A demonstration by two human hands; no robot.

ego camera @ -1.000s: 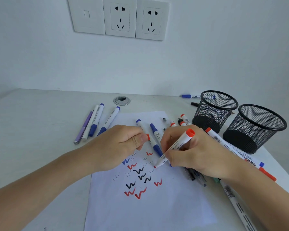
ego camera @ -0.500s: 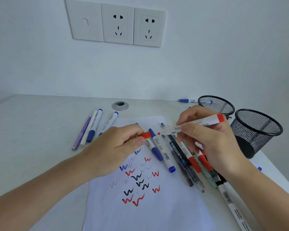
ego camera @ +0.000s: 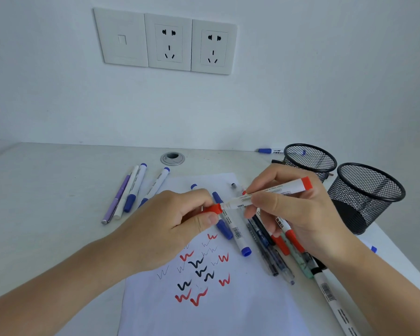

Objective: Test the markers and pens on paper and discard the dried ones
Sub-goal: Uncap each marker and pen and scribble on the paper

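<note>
Left hand (ego camera: 172, 229): fingers curled, thumb and forefinger pinching a red cap (ego camera: 212, 209).
Right hand (ego camera: 301, 214): fingers wrapped round the white barrel of a red marker (ego camera: 274, 191), which it holds nearly level in the air.
Red marker: spans the gap between the two hands. Its red tail points away past the right hand and its front end meets the mouth of the red cap. How far it sits inside the cap I cannot tell.
Paper (ego camera: 228, 311): flat on the tabletop (ego camera: 46, 190) beneath both hands, with red, black and faint thin zigzags on the near side of the left hand's thumb.
Blue markers (ego camera: 230, 229): two, capped, lying on the paper directly under the gap between the hands.
Pens under the right hand (ego camera: 269, 251): dark pens, red-capped markers and a greenish pen side by side, partly hidden by that hand.
Outer group (ego camera: 131, 192): a purple pen, a white pen and two blue-capped markers on the tabletop, on the outer side of the left hand.
Mesh cups (ego camera: 369, 197): two, black, upright, just beyond the right hand on its outer side.
</note>
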